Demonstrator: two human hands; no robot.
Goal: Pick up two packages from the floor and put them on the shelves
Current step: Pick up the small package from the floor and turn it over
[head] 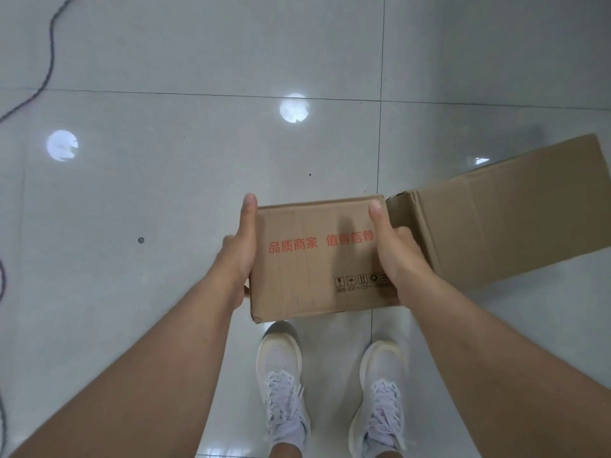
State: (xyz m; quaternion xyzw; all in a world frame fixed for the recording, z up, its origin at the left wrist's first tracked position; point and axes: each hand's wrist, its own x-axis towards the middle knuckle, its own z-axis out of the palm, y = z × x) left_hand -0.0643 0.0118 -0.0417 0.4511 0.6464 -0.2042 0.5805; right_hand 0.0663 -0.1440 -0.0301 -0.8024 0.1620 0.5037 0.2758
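Note:
A small brown cardboard box (314, 259) with red printed characters on top is held above the floor in front of me. My left hand (239, 252) grips its left side, thumb along the top edge. My right hand (395, 256) clasps its right end, thumb on top. A second, longer plain cardboard box (509, 219) lies to the right, touching the small box's right end; whether it rests on the floor or is lifted I cannot tell. No shelves are in view.
The floor (185, 180) is glossy pale tile with lamp reflections. A dark cable (49, 57) runs along the upper left and down the left edge. My two white sneakers (284, 385) stand just below the box.

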